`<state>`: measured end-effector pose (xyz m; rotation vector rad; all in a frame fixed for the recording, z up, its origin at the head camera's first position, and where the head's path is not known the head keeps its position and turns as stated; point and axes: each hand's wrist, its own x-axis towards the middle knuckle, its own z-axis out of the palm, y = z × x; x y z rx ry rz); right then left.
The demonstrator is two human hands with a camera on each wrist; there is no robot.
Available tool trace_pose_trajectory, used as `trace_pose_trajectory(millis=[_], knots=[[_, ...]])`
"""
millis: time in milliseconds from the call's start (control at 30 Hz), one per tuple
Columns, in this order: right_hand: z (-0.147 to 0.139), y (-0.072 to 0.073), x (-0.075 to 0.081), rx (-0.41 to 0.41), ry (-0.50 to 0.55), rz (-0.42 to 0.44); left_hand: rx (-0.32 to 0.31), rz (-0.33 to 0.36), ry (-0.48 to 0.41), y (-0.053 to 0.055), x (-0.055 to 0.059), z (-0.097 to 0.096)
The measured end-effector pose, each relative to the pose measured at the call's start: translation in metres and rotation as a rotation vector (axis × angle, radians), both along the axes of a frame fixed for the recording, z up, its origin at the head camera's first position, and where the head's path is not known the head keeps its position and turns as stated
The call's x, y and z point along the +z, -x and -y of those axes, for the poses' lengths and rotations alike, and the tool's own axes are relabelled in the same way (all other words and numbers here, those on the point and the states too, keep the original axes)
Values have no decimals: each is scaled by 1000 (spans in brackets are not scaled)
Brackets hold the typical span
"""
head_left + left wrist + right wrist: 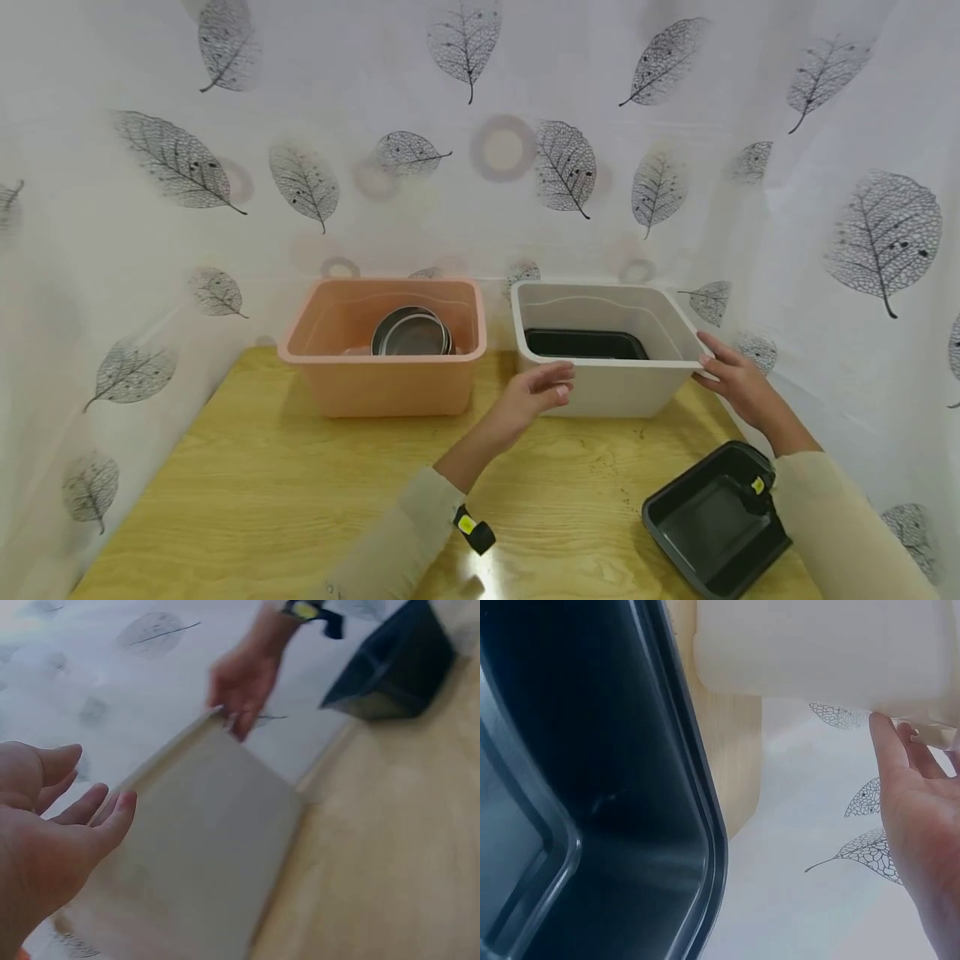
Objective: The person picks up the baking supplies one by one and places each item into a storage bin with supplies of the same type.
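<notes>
A white plastic bin (600, 387) stands at the back right of the table, with a black pan (585, 343) inside it. My right hand (742, 387) grips the bin's rim at its front right corner; in the right wrist view the fingers (889, 746) hook at the rim's underside. The left hand (528, 400) is at the front left of the same rim, thumb apart and fingers loosely bent, overlapping the rim in the left wrist view. A second black pan (712, 517) lies near my right forearm, partly covered by the sleeve.
To the left stands an orange plastic bin (397, 387) with round metal pans (412, 333) inside. Both bins rest near the back edge of a wooden table (300, 500). A white curtain (465, 242) with leaf prints hangs behind and at both sides.
</notes>
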<state>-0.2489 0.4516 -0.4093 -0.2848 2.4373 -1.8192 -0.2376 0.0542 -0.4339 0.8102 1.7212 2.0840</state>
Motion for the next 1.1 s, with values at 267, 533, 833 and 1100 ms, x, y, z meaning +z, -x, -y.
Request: trace_pose_trajectory(millis=[267,533,833,1100], knots=[[2,1,2,-10,-53,11,1,63,93,-48,-41,-37],[5,1,0,-11,-42,12,-45,115,108,-85,-74,-62],[3,0,-1,-17,-11,6,-121,199,97,-119,-93,-87],[2,-2,1,5,41,-5,-89,269,125,-137,-89,-101]])
